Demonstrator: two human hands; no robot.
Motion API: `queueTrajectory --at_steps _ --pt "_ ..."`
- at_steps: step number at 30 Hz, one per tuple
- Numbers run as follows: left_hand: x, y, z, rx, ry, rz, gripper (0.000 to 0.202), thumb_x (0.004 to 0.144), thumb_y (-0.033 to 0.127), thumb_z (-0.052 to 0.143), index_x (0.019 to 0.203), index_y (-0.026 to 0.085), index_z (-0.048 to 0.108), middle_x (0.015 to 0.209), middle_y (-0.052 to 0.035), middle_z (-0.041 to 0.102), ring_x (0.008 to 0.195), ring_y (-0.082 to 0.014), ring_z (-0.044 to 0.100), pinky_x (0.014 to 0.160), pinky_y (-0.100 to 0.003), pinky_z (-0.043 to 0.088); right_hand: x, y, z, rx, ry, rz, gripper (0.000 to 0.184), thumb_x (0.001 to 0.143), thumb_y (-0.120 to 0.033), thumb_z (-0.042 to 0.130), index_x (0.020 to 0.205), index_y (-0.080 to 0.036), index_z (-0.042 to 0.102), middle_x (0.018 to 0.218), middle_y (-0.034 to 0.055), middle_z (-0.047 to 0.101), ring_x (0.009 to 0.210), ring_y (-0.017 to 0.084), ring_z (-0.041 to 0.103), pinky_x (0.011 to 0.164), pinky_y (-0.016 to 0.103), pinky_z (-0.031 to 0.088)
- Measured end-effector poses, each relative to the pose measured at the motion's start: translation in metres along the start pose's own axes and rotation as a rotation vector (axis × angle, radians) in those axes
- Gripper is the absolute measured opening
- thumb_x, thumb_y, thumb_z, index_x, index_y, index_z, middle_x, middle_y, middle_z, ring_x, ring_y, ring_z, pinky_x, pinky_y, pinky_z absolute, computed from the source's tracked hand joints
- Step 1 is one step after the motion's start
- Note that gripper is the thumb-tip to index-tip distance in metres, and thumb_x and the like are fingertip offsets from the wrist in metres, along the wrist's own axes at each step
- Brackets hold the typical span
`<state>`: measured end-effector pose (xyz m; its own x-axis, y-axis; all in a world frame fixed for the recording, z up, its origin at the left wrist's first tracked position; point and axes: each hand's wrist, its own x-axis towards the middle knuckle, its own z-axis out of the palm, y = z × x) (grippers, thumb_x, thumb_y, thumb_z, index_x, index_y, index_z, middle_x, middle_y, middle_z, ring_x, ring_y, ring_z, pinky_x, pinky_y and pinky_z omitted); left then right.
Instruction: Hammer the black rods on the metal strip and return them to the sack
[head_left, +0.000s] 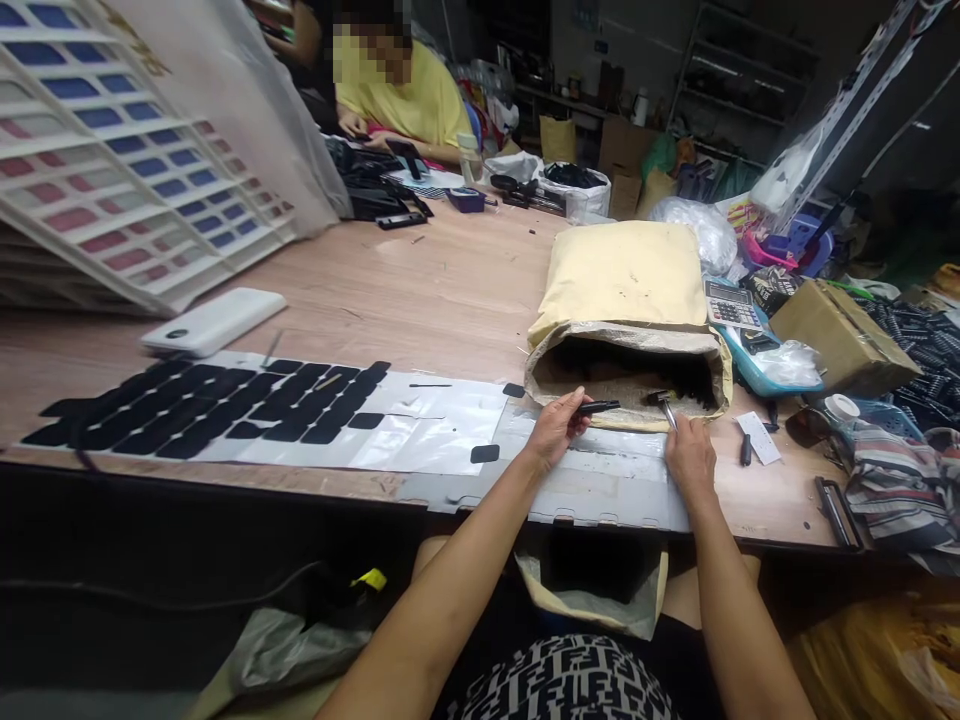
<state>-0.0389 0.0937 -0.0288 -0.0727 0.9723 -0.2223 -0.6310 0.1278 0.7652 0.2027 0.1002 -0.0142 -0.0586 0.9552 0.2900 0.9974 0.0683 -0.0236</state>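
Yellow sack (622, 275) just beyond, calculator (732, 310) alongside, left hand (555, 430) around black piece (602, 406), right hand (691, 457) around small tool (665, 409)

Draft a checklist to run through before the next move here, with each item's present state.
1. Left hand grips the slim black part: ok.
2. Right hand holds the metal-headed tool: ok.
3. Black part and tool apart: ok.
4. Sack open toward the hands: ok.
5. Co-worker in yellow away from both hands: ok.
6. Sack's contents identifiable: cannot tell; its inside is dark.
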Motion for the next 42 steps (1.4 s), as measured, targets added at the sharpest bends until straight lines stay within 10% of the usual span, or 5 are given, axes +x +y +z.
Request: queueTrajectory --at_steps 15,28,35,42 --pt "0.0001 -0.0009 -0.0048 -0.077 -0.107 0.023 0.045 0.049 0.009 0.090 0.090 0.013 0.072 0.081 0.0003 0.064 0.066 -0.0063 0.056 0.058 -0.018 0.042 -0.0007 0.0007 0.0009 -0.021 -0.008 0.011 0.032 0.099 -0.022 0.046 0.127 -0.019 0.061 0.106 0.0101 0.058 0.097 0.022 0.051 0.078 0.030 0.038" --pt "-0.0034 0.0004 -0.0099 -0.218 -0.203 -0.084 0.031 0.063 0.004 0.085 0.087 0.012 0.066 0.083 -0.0034 0.069 0.075 -0.0138 0.071 0.069 -0.020 0.057 -0.0009 0.0012 0.0016 -0.005 0.006 -0.003 0.033 0.099 -0.021 0.045 0.127 -0.018 0.062 0.103 0.0097 0.058 0.096 0.022 0.052 0.078 0.029 0.039" --pt "-0.0037 0.0003 -0.0092 -0.200 -0.323 -0.125 0.030 0.088 0.038 0.072 0.094 0.009 0.068 0.069 -0.0040 0.064 0.054 -0.0114 0.061 0.048 -0.020 0.048 -0.0011 0.0022 0.0030 -0.010 0.018 -0.009 0.034 0.098 -0.021 0.044 0.127 -0.017 0.062 0.104 0.0097 0.058 0.095 0.022 0.052 0.076 0.029 0.039" --pt "-0.0060 0.0012 -0.0077 -0.179 -0.325 -0.081 0.036 0.079 0.040 0.081 0.095 0.012 0.065 0.070 -0.0030 0.066 0.058 -0.0123 0.063 0.055 -0.022 0.049 -0.0018 0.0010 0.0013 -0.014 0.013 -0.006 0.033 0.099 -0.021 0.044 0.127 -0.017 0.061 0.103 0.0097 0.058 0.096 0.022 0.052 0.078 0.030 0.040"
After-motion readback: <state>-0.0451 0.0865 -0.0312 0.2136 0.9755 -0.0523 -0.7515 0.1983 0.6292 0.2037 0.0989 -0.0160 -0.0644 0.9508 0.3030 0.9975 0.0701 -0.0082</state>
